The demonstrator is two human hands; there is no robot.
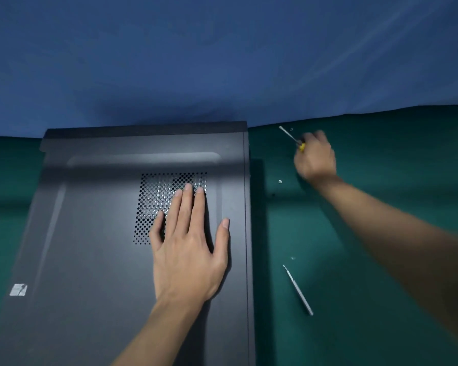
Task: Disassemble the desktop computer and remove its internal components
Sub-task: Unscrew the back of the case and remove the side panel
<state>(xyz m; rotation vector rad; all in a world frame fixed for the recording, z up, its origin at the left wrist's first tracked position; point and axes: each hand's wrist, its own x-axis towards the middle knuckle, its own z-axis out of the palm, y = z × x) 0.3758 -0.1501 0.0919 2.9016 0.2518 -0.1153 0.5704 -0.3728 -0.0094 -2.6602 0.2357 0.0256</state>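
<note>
A dark grey desktop computer case [95, 233] lies on its side on the green table cloth, its side panel facing up with a perforated vent [156, 196] near the middle. My left hand [188, 241] rests flat on that panel, fingers straight, fingertips over the vent. To the right of the case, my right hand [315, 159] is blurred and grips a screwdriver with a yellow and black handle [291, 138], its metal shaft pointing up and left above the cloth.
A thin silver tool [298, 290] lies on the green cloth [381, 159] right of the case. Small screws [280, 181] sit scattered on the cloth near my right hand. A blue backdrop [222, 62] rises behind the table.
</note>
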